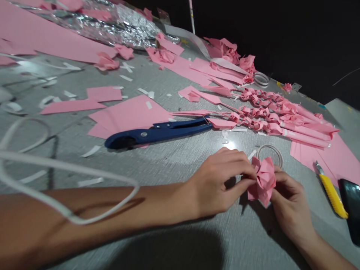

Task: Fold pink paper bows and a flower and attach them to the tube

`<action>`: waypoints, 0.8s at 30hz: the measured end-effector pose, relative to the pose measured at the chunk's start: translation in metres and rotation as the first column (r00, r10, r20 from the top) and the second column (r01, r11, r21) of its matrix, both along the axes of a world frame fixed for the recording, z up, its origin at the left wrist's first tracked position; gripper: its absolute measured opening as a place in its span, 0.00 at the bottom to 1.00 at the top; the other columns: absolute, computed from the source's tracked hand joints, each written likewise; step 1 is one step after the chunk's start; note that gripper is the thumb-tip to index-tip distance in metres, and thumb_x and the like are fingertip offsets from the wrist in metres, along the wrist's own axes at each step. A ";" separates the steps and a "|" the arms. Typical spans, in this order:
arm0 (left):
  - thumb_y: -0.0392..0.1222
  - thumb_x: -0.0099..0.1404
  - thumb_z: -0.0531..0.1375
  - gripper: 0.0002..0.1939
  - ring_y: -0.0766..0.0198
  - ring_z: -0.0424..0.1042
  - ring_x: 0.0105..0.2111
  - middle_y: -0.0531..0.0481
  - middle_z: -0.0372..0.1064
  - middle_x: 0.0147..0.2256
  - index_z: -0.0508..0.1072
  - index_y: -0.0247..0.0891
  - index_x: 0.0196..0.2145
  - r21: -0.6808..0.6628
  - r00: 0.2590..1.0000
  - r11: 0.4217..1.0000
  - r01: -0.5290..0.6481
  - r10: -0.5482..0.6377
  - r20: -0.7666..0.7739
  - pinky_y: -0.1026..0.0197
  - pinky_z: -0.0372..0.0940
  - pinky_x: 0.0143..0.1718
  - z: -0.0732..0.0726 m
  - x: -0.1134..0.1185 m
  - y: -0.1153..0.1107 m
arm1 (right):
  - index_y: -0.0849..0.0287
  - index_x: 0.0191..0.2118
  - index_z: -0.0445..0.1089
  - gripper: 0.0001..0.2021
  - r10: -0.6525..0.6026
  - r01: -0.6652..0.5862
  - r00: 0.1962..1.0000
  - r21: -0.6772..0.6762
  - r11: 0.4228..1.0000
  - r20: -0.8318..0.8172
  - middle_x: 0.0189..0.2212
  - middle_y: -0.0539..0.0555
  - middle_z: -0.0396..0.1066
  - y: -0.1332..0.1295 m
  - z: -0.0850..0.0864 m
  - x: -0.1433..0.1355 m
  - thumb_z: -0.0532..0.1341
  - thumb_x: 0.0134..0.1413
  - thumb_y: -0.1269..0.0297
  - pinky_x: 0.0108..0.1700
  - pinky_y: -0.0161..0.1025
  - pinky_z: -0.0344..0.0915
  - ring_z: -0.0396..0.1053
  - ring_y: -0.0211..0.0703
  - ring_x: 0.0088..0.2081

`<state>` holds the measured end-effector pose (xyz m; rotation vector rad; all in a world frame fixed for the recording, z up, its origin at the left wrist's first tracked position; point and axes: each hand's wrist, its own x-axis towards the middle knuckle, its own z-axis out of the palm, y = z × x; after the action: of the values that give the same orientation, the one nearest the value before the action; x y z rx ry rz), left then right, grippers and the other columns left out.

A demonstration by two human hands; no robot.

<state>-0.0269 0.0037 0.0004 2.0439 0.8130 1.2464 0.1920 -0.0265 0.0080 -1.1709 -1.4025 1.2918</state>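
Note:
A pink paper flower (263,179) with folded, crinkled petals is held between my two hands, just above the grey table (168,168). From the left, my left hand (222,180) pinches a petal edge between thumb and fingertips. On the opposite side, my right hand (291,202) grips the flower with thumb and fingers, whose tips are partly hidden behind it. A roll of tape (270,147) lies just behind the flower. Farther left rests a blue-handled tool (157,131), its wire end beside the pink strips.
Pink paper chains (258,122) and rolled tubes lie at the back right. A yellow cutter knife (332,195) and a dark phone (351,210) are near the right edge. Pink sheets (129,112), white scraps and crumpled foil (126,26) cover the left and back. A white cable (70,165) loops over my left forearm.

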 end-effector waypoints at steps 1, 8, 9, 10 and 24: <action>0.34 0.76 0.61 0.06 0.62 0.77 0.37 0.50 0.80 0.36 0.78 0.39 0.40 0.041 1.000 0.999 -0.004 0.005 -0.014 0.56 0.67 0.44 0.000 -0.001 0.000 | 0.50 0.36 0.83 0.03 -0.003 0.003 1.000 -0.005 1.000 0.000 0.39 0.51 0.81 0.000 0.000 0.000 0.76 0.59 0.63 0.45 0.41 0.74 0.78 0.46 0.41; 0.33 0.77 0.60 0.07 0.64 0.77 0.38 0.51 0.81 0.39 0.77 0.42 0.43 0.313 0.996 0.949 -0.045 0.066 -0.056 0.55 0.62 0.45 -0.006 -0.003 0.001 | 0.49 0.37 0.82 0.03 0.057 -0.058 0.998 -0.035 0.998 -0.035 0.39 0.52 0.80 0.001 -0.002 0.004 0.75 0.60 0.61 0.43 0.40 0.74 0.77 0.45 0.40; 0.33 0.77 0.60 0.07 0.64 0.77 0.37 0.51 0.81 0.39 0.77 0.42 0.43 0.323 0.996 0.945 -0.051 0.071 -0.051 0.55 0.62 0.45 -0.007 -0.003 0.001 | 0.49 0.37 0.83 0.03 0.065 -0.066 0.997 -0.041 0.997 -0.040 0.39 0.51 0.80 0.001 -0.003 0.005 0.75 0.60 0.61 0.42 0.38 0.73 0.77 0.44 0.40; 0.33 0.77 0.60 0.07 0.64 0.76 0.37 0.51 0.81 0.39 0.77 0.42 0.44 0.333 0.996 0.942 -0.051 0.071 -0.048 0.55 0.61 0.45 -0.007 -0.003 0.002 | 0.49 0.38 0.83 0.03 0.075 -0.077 0.996 -0.047 0.996 -0.048 0.39 0.51 0.80 0.002 -0.003 0.006 0.75 0.60 0.62 0.41 0.37 0.73 0.77 0.43 0.39; 0.33 0.76 0.62 0.03 0.63 0.76 0.37 0.50 0.79 0.38 0.75 0.40 0.44 0.286 1.000 0.958 -0.023 0.019 0.020 0.56 0.64 0.43 -0.005 0.000 0.003 | 0.46 0.40 0.82 0.05 0.120 -0.127 0.986 -0.061 0.990 -0.115 0.43 0.50 0.79 0.002 -0.008 0.011 0.73 0.64 0.67 0.43 0.36 0.72 0.76 0.42 0.43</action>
<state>-0.0267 0.0067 -0.0045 2.2515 0.6793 1.4626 0.2032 -0.0248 -0.0003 -1.0529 -1.3764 1.4793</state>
